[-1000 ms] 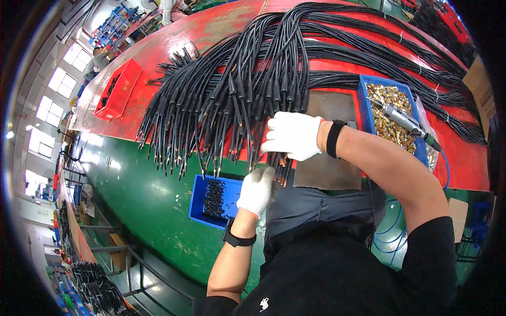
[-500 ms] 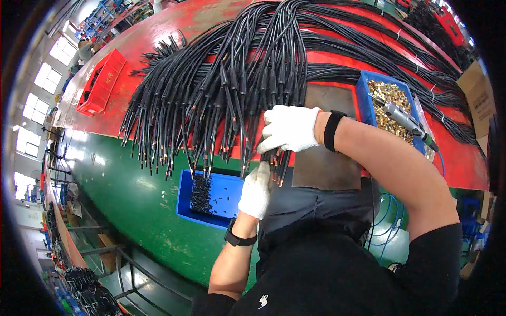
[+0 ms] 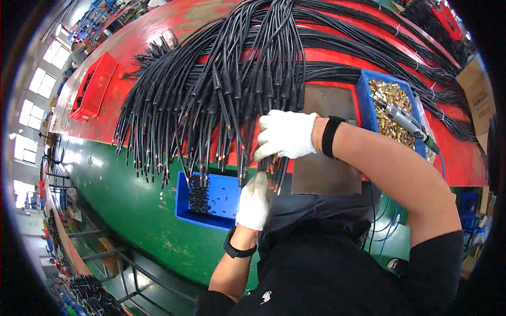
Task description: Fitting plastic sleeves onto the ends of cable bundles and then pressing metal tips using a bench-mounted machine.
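Note:
Many black cables (image 3: 174, 97) hang in a thick row over the table's near edge, their stripped copper ends pointing down toward me. My right hand (image 3: 287, 135), in a white glove, is closed round several cables just above their ends. Copper tips (image 3: 273, 179) stick out below its fingers. Directly beneath, my left hand (image 3: 253, 203), also gloved, is closed at the end of one black cable, its fingers partly hiding the tip. A blue bin (image 3: 182, 203) holding small black pieces sits low to the left of my left hand.
On the red table (image 3: 137, 31) are a red bin (image 3: 100, 87) at far left and a blue bin (image 3: 367, 102) of brass-coloured terminals at right. A handheld power tool (image 3: 403, 120) lies across that bin. A brown sheet (image 3: 327, 176) covers the near edge. A cardboard box (image 3: 476, 97) stands at far right.
My left hand has moved slightly down and toward me, while my right hand keeps its hold on the cables. The view has shifted a little.

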A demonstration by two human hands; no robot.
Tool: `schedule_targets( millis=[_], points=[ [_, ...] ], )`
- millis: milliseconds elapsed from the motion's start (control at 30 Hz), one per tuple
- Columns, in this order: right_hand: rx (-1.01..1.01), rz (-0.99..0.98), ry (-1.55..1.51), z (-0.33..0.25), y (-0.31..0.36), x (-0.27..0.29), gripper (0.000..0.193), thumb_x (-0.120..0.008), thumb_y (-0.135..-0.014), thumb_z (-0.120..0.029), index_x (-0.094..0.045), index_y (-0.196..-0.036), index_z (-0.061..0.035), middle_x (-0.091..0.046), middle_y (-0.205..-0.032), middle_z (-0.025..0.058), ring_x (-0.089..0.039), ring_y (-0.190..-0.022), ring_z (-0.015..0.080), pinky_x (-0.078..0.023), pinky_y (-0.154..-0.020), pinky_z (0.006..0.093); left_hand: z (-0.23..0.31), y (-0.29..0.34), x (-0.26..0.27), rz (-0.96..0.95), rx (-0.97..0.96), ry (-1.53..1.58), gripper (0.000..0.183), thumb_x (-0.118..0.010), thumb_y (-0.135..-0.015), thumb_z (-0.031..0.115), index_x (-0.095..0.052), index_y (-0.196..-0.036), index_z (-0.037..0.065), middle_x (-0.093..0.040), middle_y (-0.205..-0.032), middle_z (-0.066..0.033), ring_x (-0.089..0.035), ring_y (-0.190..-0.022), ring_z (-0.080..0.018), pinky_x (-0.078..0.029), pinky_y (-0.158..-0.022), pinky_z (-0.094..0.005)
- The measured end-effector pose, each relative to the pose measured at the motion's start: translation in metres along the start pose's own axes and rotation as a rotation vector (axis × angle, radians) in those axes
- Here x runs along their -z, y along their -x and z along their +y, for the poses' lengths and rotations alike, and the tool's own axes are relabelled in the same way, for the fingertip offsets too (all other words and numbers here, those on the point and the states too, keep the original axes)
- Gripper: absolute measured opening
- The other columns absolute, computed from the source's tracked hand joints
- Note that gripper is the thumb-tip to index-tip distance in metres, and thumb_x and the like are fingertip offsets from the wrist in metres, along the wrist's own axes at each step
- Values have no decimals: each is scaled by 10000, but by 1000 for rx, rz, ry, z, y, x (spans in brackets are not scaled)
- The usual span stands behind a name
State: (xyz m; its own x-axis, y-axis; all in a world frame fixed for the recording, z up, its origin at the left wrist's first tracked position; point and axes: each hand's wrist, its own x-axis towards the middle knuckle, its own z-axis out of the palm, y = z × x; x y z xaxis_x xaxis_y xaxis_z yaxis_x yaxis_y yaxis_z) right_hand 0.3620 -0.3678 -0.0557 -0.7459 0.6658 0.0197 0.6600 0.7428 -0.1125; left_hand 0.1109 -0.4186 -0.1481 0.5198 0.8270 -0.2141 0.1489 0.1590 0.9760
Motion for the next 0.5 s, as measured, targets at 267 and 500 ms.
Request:
schedule_targets(
  millis=[267, 500],
  points=[
    [23, -2, 7, 5, 0, -3, 464, -747, -893, -280, -684, -1352, -303, -682, -1172, -19, -573, -1164, 282, -456, -1009, 449, 15, 7, 0, 56, 74, -165, 197, -580, -1070, 199, -628, -1008, 17, -593, -756, -143, -582, -652, -302, -472, -600, -418],
    [9, -21, 4, 6, -1, -4, 442, -729, -911, -295, -689, -1351, -301, -682, -1180, -16, -573, -1170, 284, -460, -1015, 450, 35, 11, -5, 94, 70, -194, 404, -495, -1139, 347, -634, -924, 35, -558, -662, -62, -528, -601, -183, -414, -558, -363]
  ],
)
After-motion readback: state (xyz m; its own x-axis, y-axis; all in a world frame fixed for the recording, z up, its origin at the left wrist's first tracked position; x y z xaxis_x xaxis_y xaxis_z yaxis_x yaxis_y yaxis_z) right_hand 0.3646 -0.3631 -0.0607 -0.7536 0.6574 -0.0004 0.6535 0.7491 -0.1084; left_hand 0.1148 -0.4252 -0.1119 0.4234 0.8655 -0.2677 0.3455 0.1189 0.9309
